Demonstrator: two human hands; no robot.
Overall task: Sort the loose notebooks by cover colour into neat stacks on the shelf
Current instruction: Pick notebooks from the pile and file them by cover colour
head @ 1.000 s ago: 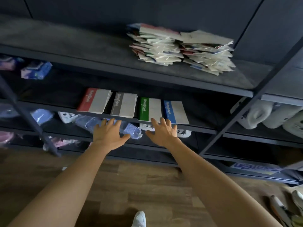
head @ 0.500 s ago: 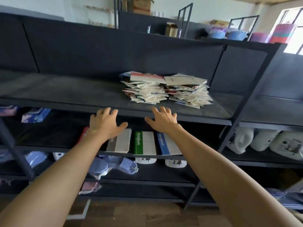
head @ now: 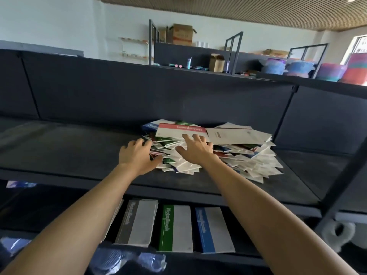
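A messy pile of loose notebooks lies on the dark upper shelf, with a red-banded notebook on top of its left half. My left hand rests against the pile's left edge, fingers spread and touching the covers. My right hand lies flat on the pile's left half, just under the red-banded notebook, fingers apart. Neither hand has closed on anything. On the shelf below lie a grey notebook, a green notebook and a blue notebook side by side; my left arm hides what lies left of the grey one.
A black shelf post slants down at the right. Plastic-wrapped blue goods sit on a lower shelf. Cardboard boxes and colourful baskets stand on the far shelving behind. The upper shelf's left part is bare dark board.
Both hands rose from the lower shelf's front edge up to the upper shelf and now touch the notebook pile. The view tilted upward.
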